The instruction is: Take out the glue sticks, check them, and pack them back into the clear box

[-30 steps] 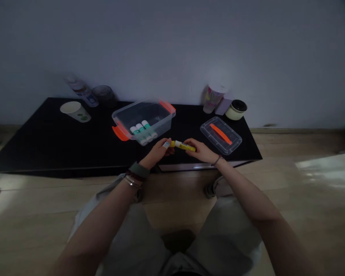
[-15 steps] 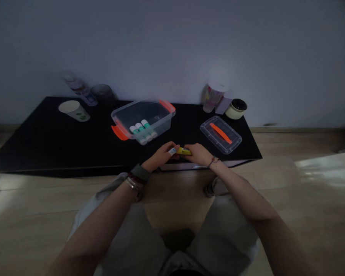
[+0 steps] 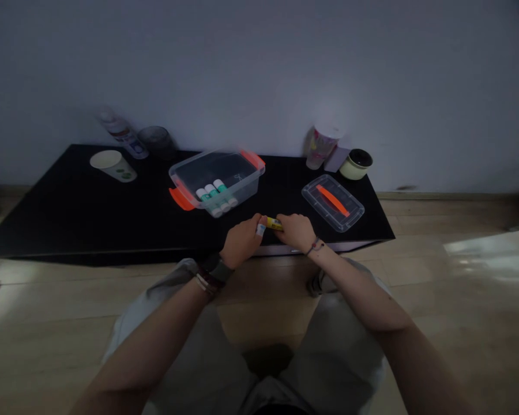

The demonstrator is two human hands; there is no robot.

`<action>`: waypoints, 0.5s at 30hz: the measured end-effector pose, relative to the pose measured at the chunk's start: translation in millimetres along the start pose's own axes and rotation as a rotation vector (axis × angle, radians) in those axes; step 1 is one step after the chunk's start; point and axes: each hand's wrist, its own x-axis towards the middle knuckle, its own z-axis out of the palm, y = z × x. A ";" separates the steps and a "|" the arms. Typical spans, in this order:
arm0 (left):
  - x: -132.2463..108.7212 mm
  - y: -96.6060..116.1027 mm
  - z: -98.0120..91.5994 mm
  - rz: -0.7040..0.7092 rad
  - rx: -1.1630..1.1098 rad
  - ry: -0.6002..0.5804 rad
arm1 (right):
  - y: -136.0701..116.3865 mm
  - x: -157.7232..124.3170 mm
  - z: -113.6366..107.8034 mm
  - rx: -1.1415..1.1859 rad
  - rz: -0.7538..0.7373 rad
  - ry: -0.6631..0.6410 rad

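Both hands meet over the front edge of the black table, with a yellow glue stick (image 3: 274,223) held level between them. My left hand (image 3: 241,241) is closed round its left end, the back of the hand turned up. A small white-and-blue patch shows by the left thumb; what it is I cannot tell. Closed on the right end is my right hand (image 3: 297,232), its fingertips partly hidden. Just beyond the hands stands a clear plastic box (image 3: 247,189) with orange latches. Three white-and-green glue sticks (image 3: 211,191) lie side by side in it.
Right of the hands a clear lid (image 3: 353,218) with an orange handle lies on the black table (image 3: 78,219). A paper cup (image 3: 112,167), a spray bottle (image 3: 123,135) and a dark jar (image 3: 157,141) stand left. A patterned cup (image 3: 320,150) and a cream pot (image 3: 355,166) stand back right.
My left hand has rolled over the glue stick's left end, so its back now faces up more. The right hand has shifted slightly, still gripping. The box and lid stay in place.
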 end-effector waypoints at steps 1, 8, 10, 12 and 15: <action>-0.2 0.4 2.3 0.008 0.053 0.023 | -2.1 0.1 0.0 -0.003 0.006 0.001; -0.2 -3.6 9.7 0.101 0.041 -0.004 | -13.9 1.7 -0.9 -0.010 0.045 -0.008; 0.2 -5.0 7.8 0.100 -0.006 -0.002 | -16.6 1.7 -2.9 -0.014 0.047 -0.009; 0.8 -6.6 6.7 0.119 -0.071 0.012 | -19.0 1.0 -5.7 -0.022 0.053 -0.012; 1.4 -8.9 7.8 0.168 -0.178 0.055 | -21.8 -1.4 -10.0 -0.032 0.059 0.009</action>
